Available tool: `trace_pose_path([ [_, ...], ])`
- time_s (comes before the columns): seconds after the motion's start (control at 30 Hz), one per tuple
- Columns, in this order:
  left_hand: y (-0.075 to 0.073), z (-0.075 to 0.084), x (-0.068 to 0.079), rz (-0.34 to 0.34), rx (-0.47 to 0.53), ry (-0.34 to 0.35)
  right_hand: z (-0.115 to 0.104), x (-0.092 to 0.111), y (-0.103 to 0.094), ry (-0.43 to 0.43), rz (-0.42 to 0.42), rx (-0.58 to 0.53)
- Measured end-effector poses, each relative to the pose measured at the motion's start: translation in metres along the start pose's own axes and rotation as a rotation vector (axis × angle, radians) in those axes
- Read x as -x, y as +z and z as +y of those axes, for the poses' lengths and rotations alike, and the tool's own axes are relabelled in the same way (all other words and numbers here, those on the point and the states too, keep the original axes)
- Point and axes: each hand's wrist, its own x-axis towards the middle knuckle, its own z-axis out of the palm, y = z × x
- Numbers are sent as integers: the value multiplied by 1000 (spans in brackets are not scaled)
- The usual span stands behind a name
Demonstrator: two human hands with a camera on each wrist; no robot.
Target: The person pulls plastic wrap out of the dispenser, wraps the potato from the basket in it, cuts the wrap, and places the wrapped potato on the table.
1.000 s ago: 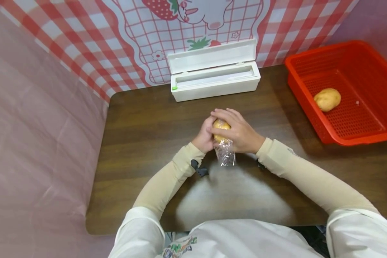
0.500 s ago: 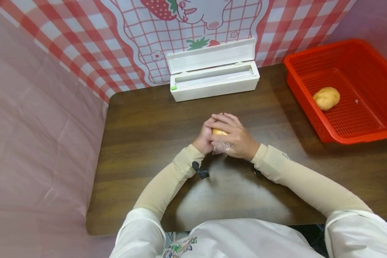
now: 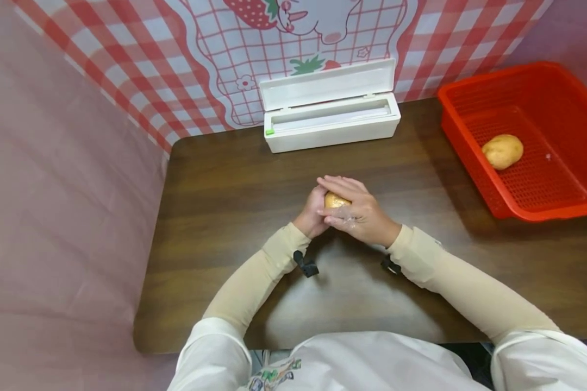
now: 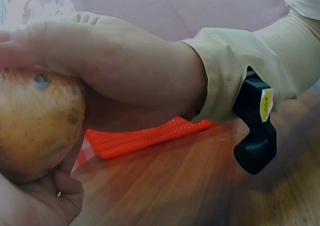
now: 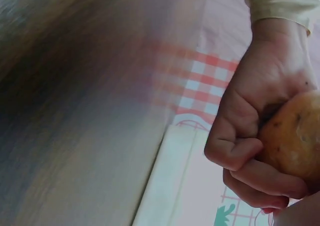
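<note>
A potato (image 3: 336, 201) in clear plastic wrap is held between both hands above the middle of the table. My left hand (image 3: 311, 213) cups it from the left, and in the right wrist view its fingers (image 5: 267, 178) curl round the potato's underside. From the right, my right hand (image 3: 364, 217) grips it, fingers over the far side and thumb across the near side. Wrap gathers by the right thumb. In the left wrist view the potato (image 4: 35, 126) shows film and a dark spot, with loose film sticking up above the right hand (image 4: 95, 55).
A white plastic wrap dispenser (image 3: 332, 136) stands at the table's back with its lid raised. To the right, a red basket (image 3: 504, 203) contains another potato (image 3: 503, 151). A checked red-and-white cloth (image 3: 151, 60) hangs behind the brown table (image 3: 215, 217).
The loose tail of wrap that hung toward me has been folded in against the potato under my right hand. The right hand has moved slightly nearer and closed over the potato.
</note>
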Motion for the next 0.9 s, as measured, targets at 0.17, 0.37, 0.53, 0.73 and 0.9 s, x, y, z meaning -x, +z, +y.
trace_pose_path([
  [0.17, -3, -3, 1, -25, -20, 44, -3, -4, -4, 82, 6, -84],
  [0.37, -6, -9, -2, -119, -108, 86, 0, -5, -8, 184, 45, -153],
  [0.53, -5, -14, -6, -79, -97, 135, 4, -6, -11, 261, 28, -154],
  [0.73, -4, -15, -3, -42, -124, 127, 7, -3, -15, 349, -72, -81],
  [0.9, -5, -15, -3, -70, -209, 217, 6, -5, -19, 432, -153, -50],
])
